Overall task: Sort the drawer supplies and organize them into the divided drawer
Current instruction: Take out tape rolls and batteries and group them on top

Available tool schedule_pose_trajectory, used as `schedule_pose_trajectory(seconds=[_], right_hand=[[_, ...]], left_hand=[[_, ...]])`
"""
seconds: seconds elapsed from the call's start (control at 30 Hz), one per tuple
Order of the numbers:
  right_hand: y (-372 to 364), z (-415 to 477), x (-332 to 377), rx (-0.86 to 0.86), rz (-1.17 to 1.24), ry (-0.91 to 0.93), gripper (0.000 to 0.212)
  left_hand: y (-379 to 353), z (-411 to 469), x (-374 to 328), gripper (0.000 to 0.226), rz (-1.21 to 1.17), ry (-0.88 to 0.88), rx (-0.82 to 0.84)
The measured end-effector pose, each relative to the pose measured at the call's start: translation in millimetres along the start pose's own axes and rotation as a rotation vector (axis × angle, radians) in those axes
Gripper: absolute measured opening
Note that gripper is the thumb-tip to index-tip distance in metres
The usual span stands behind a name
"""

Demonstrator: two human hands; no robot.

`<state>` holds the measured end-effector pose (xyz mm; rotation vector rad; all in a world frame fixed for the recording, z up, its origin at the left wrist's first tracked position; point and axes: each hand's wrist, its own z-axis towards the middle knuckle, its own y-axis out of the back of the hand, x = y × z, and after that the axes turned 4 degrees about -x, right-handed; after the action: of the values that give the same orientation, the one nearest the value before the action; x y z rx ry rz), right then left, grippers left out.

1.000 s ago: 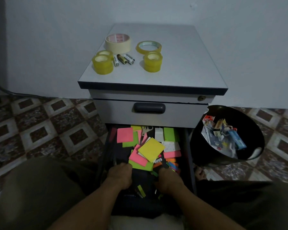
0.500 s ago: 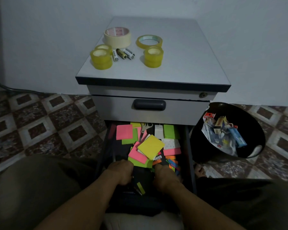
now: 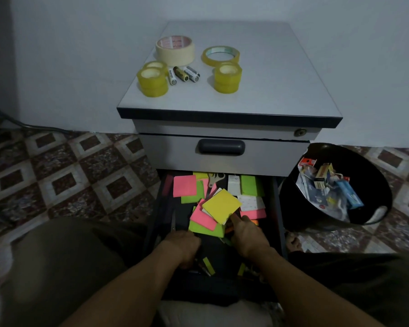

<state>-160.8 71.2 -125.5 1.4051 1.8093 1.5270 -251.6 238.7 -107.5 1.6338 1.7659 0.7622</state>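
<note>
Drawer (image 3: 278, 204) depths — dark, indistinct

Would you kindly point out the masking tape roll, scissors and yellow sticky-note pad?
masking tape roll (image 3: 175, 56), head view, outer side wall.
scissors (image 3: 213, 181), head view, its middle.
yellow sticky-note pad (image 3: 222, 205), head view, top sheet.

Print on the masking tape (image 3: 175, 52), batteries (image 3: 183, 73) and binned boxes (image 3: 323, 173) is too blurred to read.
</note>
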Motion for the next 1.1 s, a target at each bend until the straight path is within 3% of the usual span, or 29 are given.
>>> schedule_pose_trajectory(seconds=[0.2, 0.4, 0.73, 0.93, 1.1], right_hand=[[-6, -1, -2, 0.014, -0.049, -0.021, 0.058], [-9, -2, -5, -0.010, -0.049, -0.023, 0.050], [-7, -1, -8, 0.090, 0.066, 0.006, 0.025], [-8, -1, -9, -0.032, 0.255, -0.207, 0.022], [-10, -1, -5, -0.119, 0.308, -0.215, 0.016]], left_hand=[[-4, 1, 3, 0.024, -0.002, 0.006, -0.020], [-5, 1, -2, 0.023, -0.026, -0.001, -0.029], [-6, -1, -16, 0.031, 0.004, -0.040, -0.069], [-6, -2, -14, 0.034, -0.064, 0.102, -0.223], [-6, 1, -11, 0.034, -0.146, 0.184, -0.274]])
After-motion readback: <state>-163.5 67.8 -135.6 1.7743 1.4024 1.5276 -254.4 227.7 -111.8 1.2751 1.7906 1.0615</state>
